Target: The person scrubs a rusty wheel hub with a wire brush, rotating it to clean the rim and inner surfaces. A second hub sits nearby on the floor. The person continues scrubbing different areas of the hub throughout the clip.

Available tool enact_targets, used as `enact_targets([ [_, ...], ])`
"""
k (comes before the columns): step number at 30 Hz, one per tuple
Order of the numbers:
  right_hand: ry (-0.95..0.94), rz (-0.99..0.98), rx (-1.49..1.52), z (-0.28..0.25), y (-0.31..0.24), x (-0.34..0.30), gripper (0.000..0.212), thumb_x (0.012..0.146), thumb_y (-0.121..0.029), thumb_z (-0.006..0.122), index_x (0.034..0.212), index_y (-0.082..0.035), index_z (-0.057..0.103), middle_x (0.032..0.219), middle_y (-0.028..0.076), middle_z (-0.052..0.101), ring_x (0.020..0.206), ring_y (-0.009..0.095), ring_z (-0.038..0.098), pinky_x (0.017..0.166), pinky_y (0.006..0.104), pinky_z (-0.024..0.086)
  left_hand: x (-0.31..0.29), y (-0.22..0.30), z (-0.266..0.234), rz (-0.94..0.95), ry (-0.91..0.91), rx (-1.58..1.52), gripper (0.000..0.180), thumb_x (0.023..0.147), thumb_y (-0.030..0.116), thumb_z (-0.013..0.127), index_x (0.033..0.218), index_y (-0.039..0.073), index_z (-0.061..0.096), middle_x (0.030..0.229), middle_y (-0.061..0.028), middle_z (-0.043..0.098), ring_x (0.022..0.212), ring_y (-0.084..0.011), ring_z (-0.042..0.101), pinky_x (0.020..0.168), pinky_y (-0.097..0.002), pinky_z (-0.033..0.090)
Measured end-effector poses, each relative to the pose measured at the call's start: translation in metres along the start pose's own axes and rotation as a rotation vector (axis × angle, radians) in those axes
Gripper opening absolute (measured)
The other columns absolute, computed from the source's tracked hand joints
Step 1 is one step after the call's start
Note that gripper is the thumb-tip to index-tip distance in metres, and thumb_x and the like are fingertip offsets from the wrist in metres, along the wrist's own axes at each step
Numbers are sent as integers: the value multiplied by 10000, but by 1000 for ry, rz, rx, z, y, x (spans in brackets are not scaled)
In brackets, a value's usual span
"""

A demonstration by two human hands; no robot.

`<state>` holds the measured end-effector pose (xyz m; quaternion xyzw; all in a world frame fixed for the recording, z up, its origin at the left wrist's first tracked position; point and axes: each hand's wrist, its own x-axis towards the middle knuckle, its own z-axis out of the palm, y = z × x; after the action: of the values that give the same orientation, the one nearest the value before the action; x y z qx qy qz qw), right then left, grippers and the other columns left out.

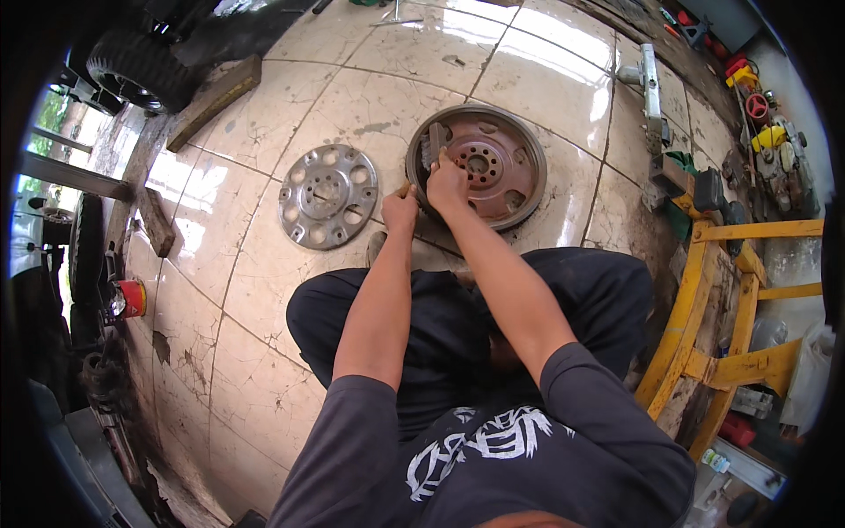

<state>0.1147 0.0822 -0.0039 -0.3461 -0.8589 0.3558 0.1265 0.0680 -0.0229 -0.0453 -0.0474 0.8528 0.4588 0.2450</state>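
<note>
A rusty brown flywheel [515,167] with a dark raised rim lies on the tiled floor in front of my crossed legs. Inside its left rim, my right hand [447,185] grips what looks like a wire brush [434,145], its grey head against the wheel face. My left hand [400,211] is closed beside the wheel's lower left rim. A small tan piece shows at its fingertips, too small to name. Left of both hands lies a bare grey metal disc [327,195] with round holes around its edge and a bolt circle in the middle.
A yellow metal frame [682,326] stands close on my right, with tools and parts behind it. On the left are a red can [130,299], wooden blocks [214,101] and a knobby tyre [141,75]. A metal bar [651,88] is at the far right.
</note>
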Motion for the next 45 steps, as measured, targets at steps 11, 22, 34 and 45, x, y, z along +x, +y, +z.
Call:
enact_targets([
  [11,-243,-44,-55,-12,-8,-38,498,1038,-159,594,1508,0,547,1315,332,649,1108,458,686,933,538,554,19,-26,-1,26,128,62,381,959,386,753,1209,104,804,1119,-229,779,1104,-394,736,981,-463,548],
  [22,-221,-122,-59,-21,-6,-49,480,1023,-143,604,1489,-32,579,1351,313,639,1143,494,662,957,552,550,6,-19,-8,84,206,97,386,942,372,770,1173,64,803,1044,-239,781,1030,-401,749,936,-473,551],
  [34,-63,-221,-109,0,3,-36,492,1034,-191,609,1522,-148,572,1444,255,608,1170,484,659,969,559,557,10,-7,-11,52,170,123,349,952,377,743,1241,188,798,1155,-195,776,1120,-393,728,972,-477,557],
  [45,-250,-480,-207,-53,44,-75,505,1017,-194,637,1519,-191,584,1442,220,626,1182,454,666,988,512,559,4,6,-25,-20,167,193,420,906,397,778,1164,67,804,1195,-253,755,1153,-420,713,988,-507,557],
])
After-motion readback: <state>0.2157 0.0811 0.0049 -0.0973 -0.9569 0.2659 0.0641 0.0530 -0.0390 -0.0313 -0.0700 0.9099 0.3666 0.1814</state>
